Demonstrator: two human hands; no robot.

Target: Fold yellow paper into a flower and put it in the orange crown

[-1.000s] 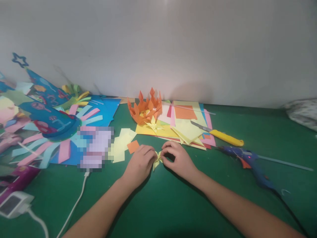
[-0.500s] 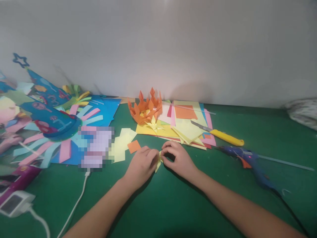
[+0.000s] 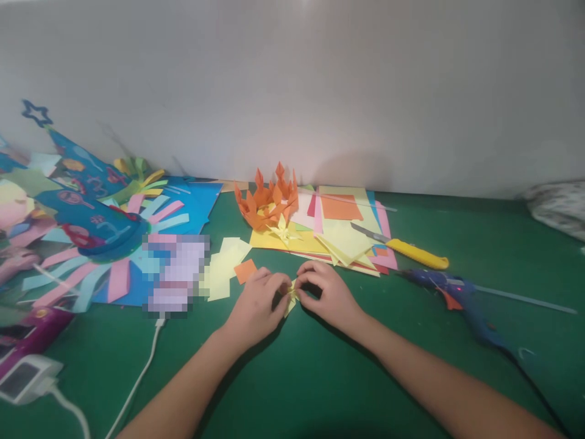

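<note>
A small pale yellow folded paper flower point(image 3: 291, 295) is held just above the green table, between my two hands. My left hand point(image 3: 260, 302) pinches its left side with thumb and fingers. On the opposite side, my right hand point(image 3: 326, 292) grips it between thumb and fingertips, the fingers curved into a ring. Parts of the flower are hidden behind the fingertips. An orange paper square point(image 3: 245, 271) lies by my left knuckles, beside several pale yellow sheets point(image 3: 220, 277). Beyond my hands sits a finished-looking yellow paper flower point(image 3: 284, 231) in front of an orange folded-paper crown point(image 3: 267, 204).
A yellow utility knife point(image 3: 418, 253) with its blade out rests on stacked coloured paper point(image 3: 350, 244). At right lies a blue glue gun point(image 3: 461, 299) with a glue stick and cord. Blue party hats point(image 3: 91, 213), a blurred-out phone point(image 3: 178, 274) and a white charger point(image 3: 30, 379) occupy the left.
My left thumb and fingers have parted slightly around the yellow paper flower, showing more of its middle. My right hand keeps nearly the same pinch. The view has shifted very slightly.
</note>
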